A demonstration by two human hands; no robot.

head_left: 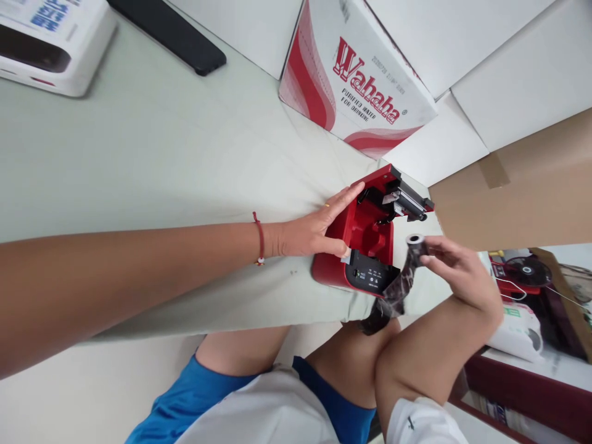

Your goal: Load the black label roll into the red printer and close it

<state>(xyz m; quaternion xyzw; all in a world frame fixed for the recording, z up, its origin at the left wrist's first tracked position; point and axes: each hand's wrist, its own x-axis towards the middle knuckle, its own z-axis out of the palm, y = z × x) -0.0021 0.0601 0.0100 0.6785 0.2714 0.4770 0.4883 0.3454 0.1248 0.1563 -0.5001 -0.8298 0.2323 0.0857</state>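
A small red printer [370, 237] sits near the table's front edge with its lid swung open, so its hollow red bay shows. My left hand [314, 228] lies on the printer's left side, fingers stretched along the casing and thumb at its front corner. My right hand [456, 268] hovers just right of the printer and pinches a small paper roll [415, 242] by its end. A dark patterned strip [393, 296] hangs from the roll toward my knee.
A red-and-white Wahaha carton [356, 74] stands behind the printer, with white boxes and a brown cardboard box [513, 191] to its right. A white device [50, 43] and a black flat object [171, 34] lie far left. Pale green tabletop [139, 160].
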